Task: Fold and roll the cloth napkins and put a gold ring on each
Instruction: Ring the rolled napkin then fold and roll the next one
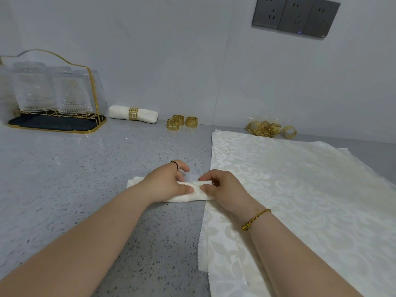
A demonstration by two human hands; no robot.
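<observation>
From the head view, both hands meet just below the centre of the frame on a white rolled napkin, which lies crosswise on the speckled grey counter. Its right end touches the edge of a stack of flat napkins that fills the lower right.

The left hand curls over the left half of the roll, thumb on the near side and fingers bent over the top. It wears a dark finger ring. The right hand pinches the right half between thumb and bent fingers, and a braided bracelet sits on its wrist.

At the back, against the wall left of centre, a finished napkin lies with a gold ring around its middle. Just to its right stand three loose rings. Further right, a heap of rings sits beyond the far edge of the flat stack.

A gold wire glass rack stands at the upper left, and wall sockets are at the upper right.
</observation>
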